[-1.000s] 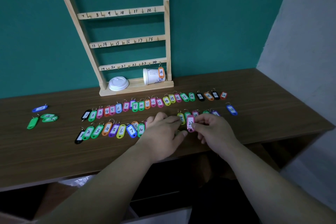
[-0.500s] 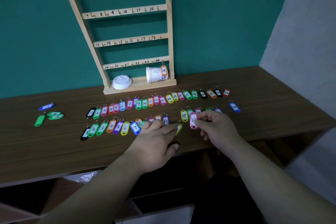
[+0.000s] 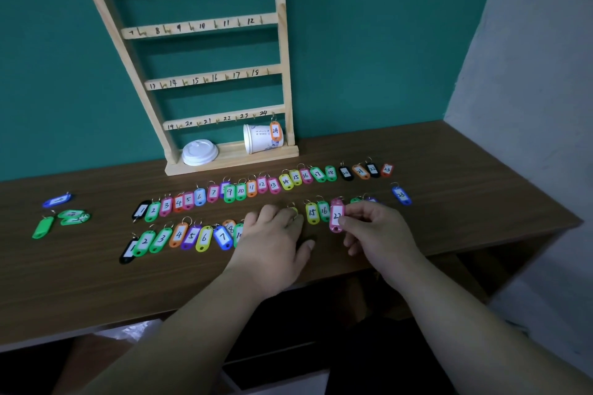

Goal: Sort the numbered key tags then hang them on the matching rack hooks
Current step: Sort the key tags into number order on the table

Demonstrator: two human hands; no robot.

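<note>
The pink tag marked 22 [image 3: 337, 216] stands in the near row on the table [image 3: 96, 282], just beside the green 16 [image 3: 324, 210], pinched between thumb and fingertips of the right hand [image 3: 375, 228]. Sorting seems the step in hand; next it wants a slot further right, past tags that hand hides. The left hand [image 3: 272, 234] lies flat, fingers loosely together, covering the tags after 10. On the rack [image 3: 284, 42] only the orange 24 [image 3: 275, 131] hangs
</note>
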